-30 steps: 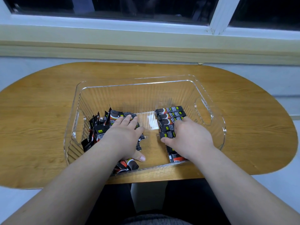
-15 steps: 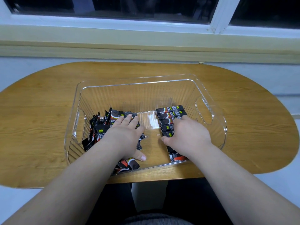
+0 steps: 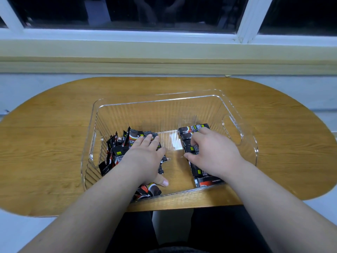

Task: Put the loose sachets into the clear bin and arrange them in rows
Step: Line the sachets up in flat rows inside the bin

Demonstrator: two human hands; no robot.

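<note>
1. On the left, the oval wooden table (image 3: 45, 143) carries the clear bin (image 3: 155, 115), which stands at the table's middle, close to the front edge.
2. Inside the bin's left half lies a heap of loose sachets (image 3: 118, 156), black with red and white print. They are jumbled and overlapping, and some lean toward the left wall beside its handle slot (image 3: 94, 148).
3. The left hand (image 3: 144, 159) lies palm down on this heap. Its fingers are straight and close together, resting flat on the top sachets and gripping nothing. Its thumb (image 3: 163, 182) spreads toward the near wall, with the tip on the bin floor.
4. One more sachet (image 3: 147, 191) lies against the near wall, partly hidden under the left wrist.
5. Between the two hands, a strip of bin floor (image 3: 175, 172) shows the wood beneath.
6. Along the bin's right half runs a row of sachets (image 3: 193, 129), laid side by side from near the far wall toward the near wall.
7. The right hand (image 3: 215, 154) is over the middle of this row, with bent fingers whose tips are down on the sachets and the thumb at the row's left edge. Whether it pinches one sachet or only presses cannot be told.
</note>
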